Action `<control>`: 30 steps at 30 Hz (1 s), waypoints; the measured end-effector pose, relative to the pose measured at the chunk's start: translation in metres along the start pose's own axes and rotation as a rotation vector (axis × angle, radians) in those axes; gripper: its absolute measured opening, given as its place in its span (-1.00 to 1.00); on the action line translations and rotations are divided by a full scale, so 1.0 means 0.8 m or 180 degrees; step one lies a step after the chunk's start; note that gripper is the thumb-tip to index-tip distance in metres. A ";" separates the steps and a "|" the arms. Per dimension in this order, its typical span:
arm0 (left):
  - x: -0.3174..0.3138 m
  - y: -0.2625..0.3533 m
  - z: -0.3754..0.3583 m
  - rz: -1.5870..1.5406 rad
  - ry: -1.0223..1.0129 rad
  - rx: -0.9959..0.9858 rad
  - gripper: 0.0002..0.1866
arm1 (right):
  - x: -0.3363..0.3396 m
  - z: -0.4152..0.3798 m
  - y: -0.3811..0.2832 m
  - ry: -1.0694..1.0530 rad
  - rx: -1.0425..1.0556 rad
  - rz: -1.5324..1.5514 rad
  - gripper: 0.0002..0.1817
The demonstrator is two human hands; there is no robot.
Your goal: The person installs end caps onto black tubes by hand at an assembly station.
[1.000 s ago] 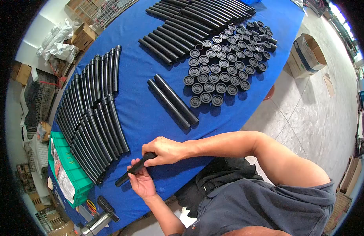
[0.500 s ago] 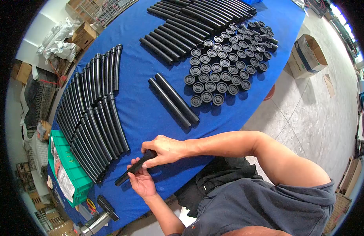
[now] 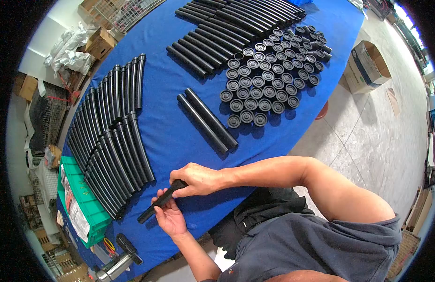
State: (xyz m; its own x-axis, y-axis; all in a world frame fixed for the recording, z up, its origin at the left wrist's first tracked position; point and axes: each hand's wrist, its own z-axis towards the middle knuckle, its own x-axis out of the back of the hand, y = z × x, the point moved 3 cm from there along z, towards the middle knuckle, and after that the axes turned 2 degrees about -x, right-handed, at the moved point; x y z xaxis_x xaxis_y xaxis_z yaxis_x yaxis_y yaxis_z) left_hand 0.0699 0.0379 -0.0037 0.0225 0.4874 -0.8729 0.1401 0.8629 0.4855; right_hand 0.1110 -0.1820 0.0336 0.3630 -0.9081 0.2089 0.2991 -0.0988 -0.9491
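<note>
Both my hands are on one black tube (image 3: 151,213), held at a slant above the near edge of the blue-covered table (image 3: 180,157). My right hand (image 3: 198,179) wraps over its upper end from above, thumb along the near side, and hides that end. My left hand (image 3: 171,220), palm up, supports the middle with thumb and fingers around it. The lower end sticks out past my left hand. Ahead lie two loose black tubes (image 3: 208,121) side by side. Left of my hands are rows of black tubes with collared ends (image 3: 133,150).
Many round black caps (image 3: 264,91) stand grouped at the right, beside more plain black tubes (image 3: 203,51). A green bin (image 3: 96,211) with papers, scissors (image 3: 108,245) and a black-and-silver tool (image 3: 126,256) are at the near left. A cardboard box (image 3: 365,68) stands on the floor.
Almost nothing differs. Both hands keep their hold on the black tube, which has turned very slightly in them.
</note>
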 end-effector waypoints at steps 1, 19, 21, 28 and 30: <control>-0.001 0.000 0.000 0.0006 -0.0020 -0.0002 -0.65 | 0.002 -0.001 -0.004 0.0001 -0.0005 0.0005 -0.62; 0.002 0.002 -0.002 -0.0102 -0.0071 0.0048 -0.64 | 0.004 0.000 -0.009 -0.0293 -0.0057 -0.0038 -0.58; -0.002 0.000 -0.001 0.0041 -0.0095 0.0011 -0.62 | 0.001 0.002 -0.004 -0.0210 0.0145 -0.0102 -0.57; -0.002 0.000 -0.001 -0.0068 -0.0098 0.0035 -0.63 | 0.004 0.002 -0.008 -0.0241 -0.0088 -0.0045 -0.58; 0.001 -0.001 -0.001 -0.0011 -0.0042 0.0015 -0.63 | 0.004 0.002 -0.005 -0.0170 0.0093 -0.0122 -0.58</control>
State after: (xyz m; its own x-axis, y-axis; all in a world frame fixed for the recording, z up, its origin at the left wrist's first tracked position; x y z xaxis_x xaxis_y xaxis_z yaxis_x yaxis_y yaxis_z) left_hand 0.0694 0.0379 -0.0046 0.0349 0.4826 -0.8752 0.1448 0.8640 0.4822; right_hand 0.1120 -0.1838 0.0381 0.3972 -0.8807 0.2581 0.3389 -0.1206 -0.9331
